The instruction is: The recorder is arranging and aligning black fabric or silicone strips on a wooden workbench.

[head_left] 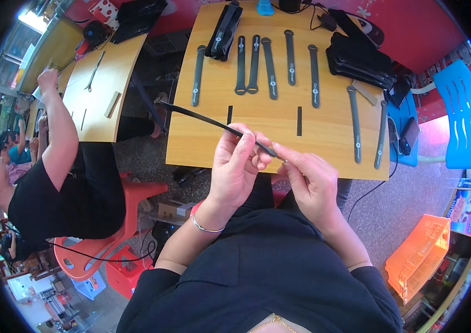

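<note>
Over the table's front edge, my left hand [232, 169] pinches a black strap [202, 117] near one end, its long part reaching out to the left. My right hand [313, 180] is closed at the strap's near end; a small shiny bit shows by its fingertips, too small to name. Dark grey straps with a loop at one end lie spread across the wooden table [202, 150], among them a strap [198, 75] at the left and a strap [355, 125] at the right. Two short dark strips, a left strip [230, 115] and a right strip [299, 121], lie nearer me.
A bundle of black straps [224, 30] lies at the back left, a black stack [360, 58] at the back right. Blue chairs [457, 111] stand right, an orange crate [418, 258] on the floor. At left a person [60, 188] sits by another table [105, 69].
</note>
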Demonstrator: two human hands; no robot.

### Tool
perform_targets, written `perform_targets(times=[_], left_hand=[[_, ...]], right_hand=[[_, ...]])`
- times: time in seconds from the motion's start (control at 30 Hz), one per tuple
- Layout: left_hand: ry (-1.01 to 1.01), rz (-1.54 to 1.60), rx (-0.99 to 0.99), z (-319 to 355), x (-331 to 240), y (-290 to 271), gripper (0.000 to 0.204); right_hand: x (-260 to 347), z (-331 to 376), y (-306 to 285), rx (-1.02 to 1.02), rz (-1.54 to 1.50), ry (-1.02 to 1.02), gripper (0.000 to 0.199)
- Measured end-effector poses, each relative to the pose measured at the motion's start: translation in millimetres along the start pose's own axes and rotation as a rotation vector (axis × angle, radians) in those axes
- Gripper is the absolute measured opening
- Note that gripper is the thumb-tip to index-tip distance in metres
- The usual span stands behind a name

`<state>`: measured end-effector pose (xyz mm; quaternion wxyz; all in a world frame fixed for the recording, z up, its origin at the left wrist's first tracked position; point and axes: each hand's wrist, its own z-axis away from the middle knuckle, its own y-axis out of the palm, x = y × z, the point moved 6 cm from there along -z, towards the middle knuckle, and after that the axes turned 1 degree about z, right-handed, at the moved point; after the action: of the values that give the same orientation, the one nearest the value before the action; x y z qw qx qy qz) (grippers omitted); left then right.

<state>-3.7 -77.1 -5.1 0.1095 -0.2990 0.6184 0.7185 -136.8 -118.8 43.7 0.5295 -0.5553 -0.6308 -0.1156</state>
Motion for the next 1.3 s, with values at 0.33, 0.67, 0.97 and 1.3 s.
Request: perform_targets(times=[0.33, 0.67, 0.97, 1.3], left_hand=[[0.084, -0.232, -0.01, -1.2, -4.7, 0.1, 0.01], [0.125, -0.308, -0.033, -3.7, -7.7, -1.6, 0.01], [0.199, -0.297, -0.191, -3.6, -0.3, -9.0, 0.018], [0.307, -0.444, -0.205, 0.6, -5.2, -8.5, 0.021]], right_hand=[[-21.4, 9.1, 15.2, 0.1, -0.443, 0.375, 0.024], [-25.2, 9.7, 21.4, 0.123, -0.441, 0.362, 0.024], [-28.5, 4.0, 23.4, 0.024, -0.432, 0.321, 0.02], [-28.9, 0.1, 21.4, -0.059, -0.362, 0.261, 0.019]])
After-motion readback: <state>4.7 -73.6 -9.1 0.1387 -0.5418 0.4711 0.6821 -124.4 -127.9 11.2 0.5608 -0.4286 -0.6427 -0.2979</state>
